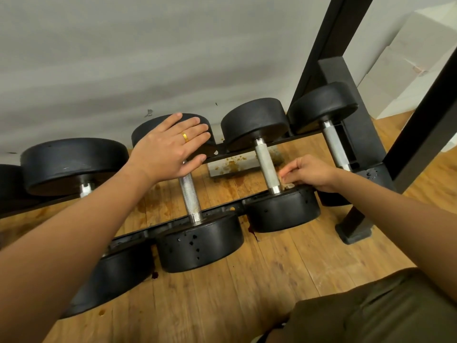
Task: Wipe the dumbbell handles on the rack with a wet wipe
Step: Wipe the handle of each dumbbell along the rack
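Matt black rubbery dumbbell heads (199, 241) w/ knurled shiny metal handles (189, 194); stained wood-plank floor (222, 293).

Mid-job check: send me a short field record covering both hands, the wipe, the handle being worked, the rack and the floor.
left hand: open, flat on a dumbbell's far head
right hand: pinches the wet wipe, a small pale wad
handle in work: wipe pressed at its near end, beside the near head
neighbouring handle: bare metal, no hand on it
rack: black rails, dumbbells lying across them
floor: wooden, brownish stains under the rack
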`<state>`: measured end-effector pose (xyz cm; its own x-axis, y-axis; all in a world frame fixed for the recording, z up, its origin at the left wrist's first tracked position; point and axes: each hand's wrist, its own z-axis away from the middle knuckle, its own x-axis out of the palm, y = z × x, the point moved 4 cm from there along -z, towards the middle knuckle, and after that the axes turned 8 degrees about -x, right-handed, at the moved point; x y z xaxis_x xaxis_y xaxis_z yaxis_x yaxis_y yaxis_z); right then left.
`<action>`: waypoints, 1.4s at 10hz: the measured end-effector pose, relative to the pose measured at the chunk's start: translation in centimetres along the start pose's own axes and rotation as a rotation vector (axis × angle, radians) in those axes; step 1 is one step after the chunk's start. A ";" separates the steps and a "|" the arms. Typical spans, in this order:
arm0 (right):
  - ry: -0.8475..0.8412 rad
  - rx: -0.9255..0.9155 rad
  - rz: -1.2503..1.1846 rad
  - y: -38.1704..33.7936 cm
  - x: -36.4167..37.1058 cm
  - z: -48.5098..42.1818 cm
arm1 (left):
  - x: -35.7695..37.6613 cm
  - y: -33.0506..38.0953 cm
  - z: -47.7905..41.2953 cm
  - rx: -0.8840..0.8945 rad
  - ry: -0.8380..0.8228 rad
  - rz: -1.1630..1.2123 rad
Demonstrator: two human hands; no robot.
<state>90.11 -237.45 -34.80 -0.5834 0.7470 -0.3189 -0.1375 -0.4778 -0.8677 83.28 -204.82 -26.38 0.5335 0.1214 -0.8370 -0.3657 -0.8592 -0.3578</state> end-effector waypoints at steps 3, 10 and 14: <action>-0.123 0.017 0.082 -0.6 -0.6 0.2 | 0.0 0.1 0.2 -0.006 0.044 0.007; 0.157 -0.132 0.173 -3.5 0.0 -0.6 | 0.0 0.1 0.0 -0.014 0.015 0.006; -0.036 -0.040 0.203 -2.5 -0.1 0.0 | 0.0 0.2 0.0 -0.010 -0.004 0.007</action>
<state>90.50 -236.36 -32.59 -0.6242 0.6201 -0.4752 0.0168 -0.5975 -0.8017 83.15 -204.98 -26.45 0.5280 0.1170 -0.8412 -0.3616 -0.8652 -0.3473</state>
